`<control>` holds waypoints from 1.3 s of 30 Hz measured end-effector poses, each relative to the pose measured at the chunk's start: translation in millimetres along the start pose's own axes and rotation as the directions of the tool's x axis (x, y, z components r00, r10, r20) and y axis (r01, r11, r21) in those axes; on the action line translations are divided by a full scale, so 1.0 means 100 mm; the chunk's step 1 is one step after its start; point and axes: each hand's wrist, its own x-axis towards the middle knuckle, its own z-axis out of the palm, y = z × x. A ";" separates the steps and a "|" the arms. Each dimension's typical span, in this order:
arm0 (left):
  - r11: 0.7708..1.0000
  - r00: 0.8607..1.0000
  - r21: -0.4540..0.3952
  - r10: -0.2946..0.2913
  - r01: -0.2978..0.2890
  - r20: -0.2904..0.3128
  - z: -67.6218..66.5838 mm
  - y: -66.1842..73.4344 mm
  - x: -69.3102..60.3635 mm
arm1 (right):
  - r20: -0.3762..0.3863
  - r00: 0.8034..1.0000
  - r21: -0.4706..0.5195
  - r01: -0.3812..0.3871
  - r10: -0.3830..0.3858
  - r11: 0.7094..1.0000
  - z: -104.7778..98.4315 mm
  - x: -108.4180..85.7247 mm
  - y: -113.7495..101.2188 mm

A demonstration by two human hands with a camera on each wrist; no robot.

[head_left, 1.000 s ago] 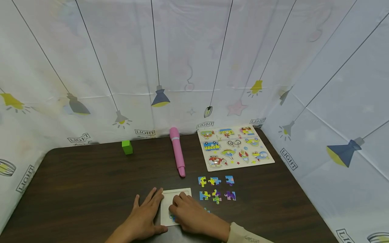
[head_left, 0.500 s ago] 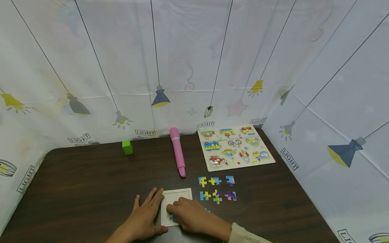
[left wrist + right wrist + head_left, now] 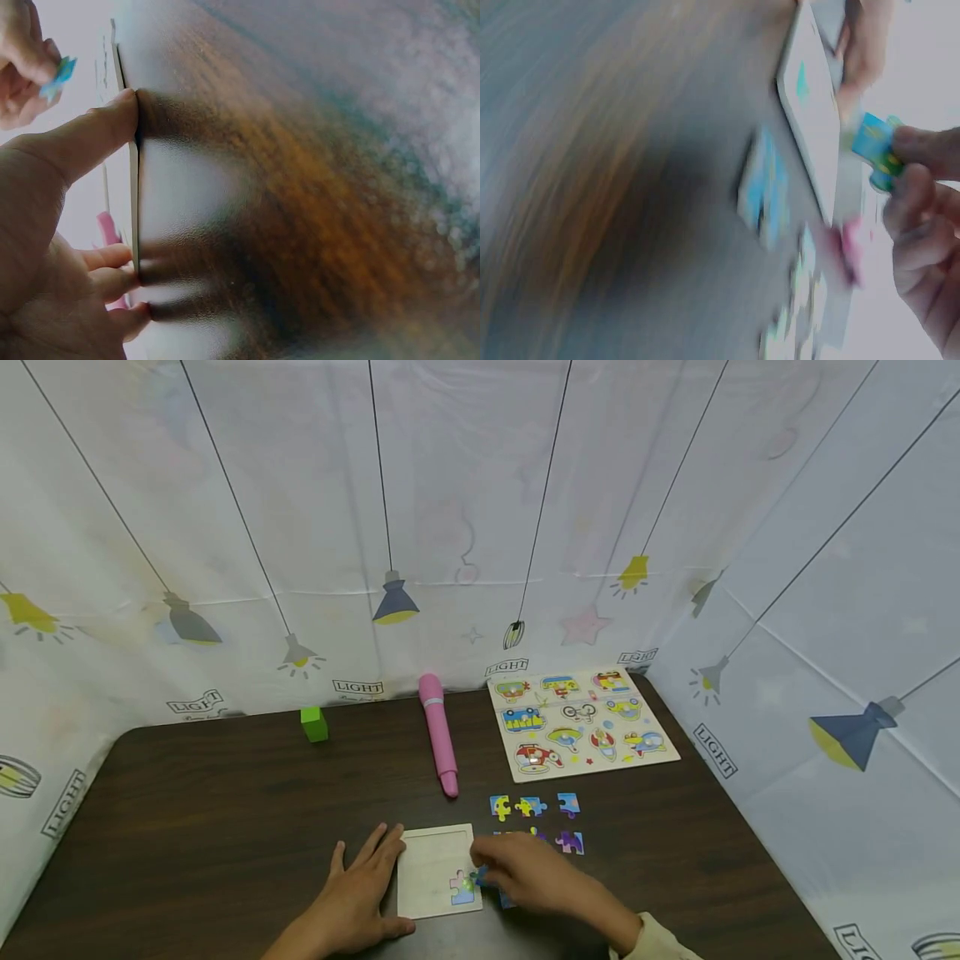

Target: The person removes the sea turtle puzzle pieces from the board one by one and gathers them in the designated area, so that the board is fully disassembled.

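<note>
A pale wooden puzzle tray [image 3: 427,868] lies flat on the dark table. My left hand [image 3: 348,897] is spread at its left side, fingertips and thumb touching the edge. Inside the tray's lower right corner sits a pink, blue and green puzzle piece [image 3: 459,893]. My right hand [image 3: 536,872] is at the tray's right edge, above the table. Between thumb and fingers it pinches a blue and green puzzle piece [image 3: 875,142], clear of the tray in the right wrist view. Beneath that hand, another blue piece [image 3: 765,187] lies on the table, blurred.
Several loose puzzle pieces [image 3: 531,807] lie right of the tray, some partly hidden by my right hand. Behind them is a vehicle peg board [image 3: 581,727]. A pink pen-shaped stick [image 3: 439,735] and a green cube [image 3: 314,724] stand farther back, near the curtain [image 3: 450,527].
My right hand has moved right from over the tray to its right edge, carrying the blue and green puzzle piece. The corner piece is now uncovered. My left hand has stayed put.
</note>
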 end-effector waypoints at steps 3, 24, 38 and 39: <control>1.000 1.000 0.001 0.001 -0.001 -0.003 0.00 0.01 0.00 | 0.019 0.999 0.026 -0.034 0.034 0.999 -0.13 -0.20 0.16; 1.000 1.000 0.021 -0.010 0.010 0.010 -0.02 -0.01 0.04 | -0.022 0.989 -0.232 -0.146 0.145 0.962 -0.06 -0.54 0.41; 1.000 1.000 0.000 -0.018 0.018 0.006 0.01 0.00 0.01 | -0.042 0.985 -0.351 -0.171 0.167 0.921 0.02 -0.54 0.41; 1.000 1.000 -0.004 -0.017 0.017 0.007 0.01 0.00 0.01 | -0.052 0.985 -0.365 -0.171 0.163 0.915 0.03 -0.54 0.39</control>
